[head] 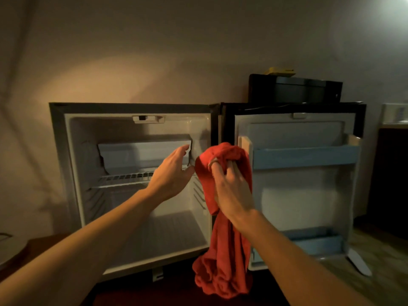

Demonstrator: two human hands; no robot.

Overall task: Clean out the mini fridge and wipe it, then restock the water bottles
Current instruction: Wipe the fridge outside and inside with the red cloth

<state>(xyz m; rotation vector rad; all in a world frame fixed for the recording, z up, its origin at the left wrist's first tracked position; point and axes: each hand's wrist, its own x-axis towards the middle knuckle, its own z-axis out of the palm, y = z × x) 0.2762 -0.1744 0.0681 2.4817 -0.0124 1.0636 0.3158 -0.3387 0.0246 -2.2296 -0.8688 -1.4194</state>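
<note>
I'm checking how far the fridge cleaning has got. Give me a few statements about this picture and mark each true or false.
1. The fridge door stands open. True.
2. The right hand holds a red cloth. True.
3. Water bottles fill the wire shelf. False: no bottles show on it.
4. The left hand grips the cloth. False: it reaches, fingers straight, toward the small inner compartment.
5. The door's racks hold cans. False: they look empty.
</note>
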